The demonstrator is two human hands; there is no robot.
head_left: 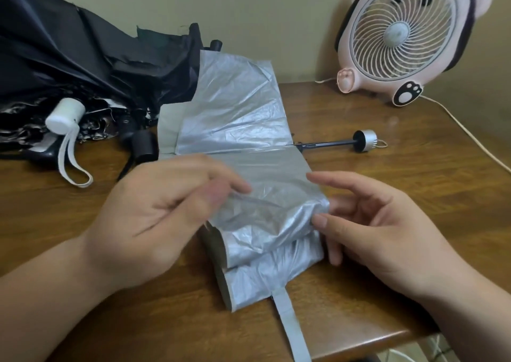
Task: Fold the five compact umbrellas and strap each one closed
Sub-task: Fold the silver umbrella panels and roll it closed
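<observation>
A silver umbrella (243,118) lies across the middle of the wooden table (387,195), its canopy spread in flat pleats. Its black shaft and silver handle (365,140) point right. Its grey closing strap (290,325) hangs off the near table edge. My left hand (154,212) pinches a fold of the silver fabric between thumb and fingers. My right hand (367,223) pinches the right edge of the same fold with thumb and fingertip. A pile of unfolded black umbrellas (83,71) sits at the left, one with a white handle (65,115) and wrist loop.
A pink and white desk fan (403,35) stands at the back right against the wall, and its white cable (470,135) runs along the table's right side. A black handle (143,141) lies beside the silver canopy. The near table edge is at the lower right.
</observation>
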